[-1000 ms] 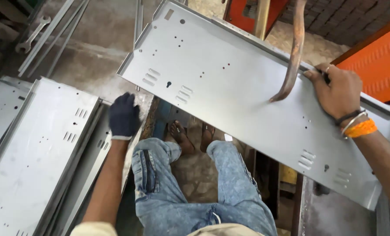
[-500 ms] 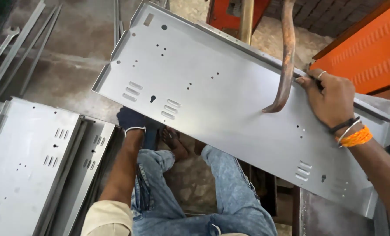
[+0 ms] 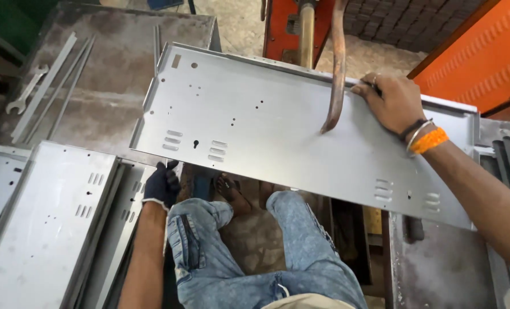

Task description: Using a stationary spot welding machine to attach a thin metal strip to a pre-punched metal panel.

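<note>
— Gripping what?

— Right hand (image 3: 395,103) is pressing flat on the far edge of one long grey sheet-metal panel (image 3: 278,126); gloved left hand (image 3: 161,184) is closing on its near edge, underneath.

— Count?

— I'm seeing one panel lying across the middle, punched with small holes and four louvre groups. Two similar panels (image 3: 43,223) are lying near left.

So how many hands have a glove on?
1. The left hand wears a dark glove and sits under the near edge of the grey metal panel. The right hand is bare, with wristbands, resting on the panel's far edge.
</note>
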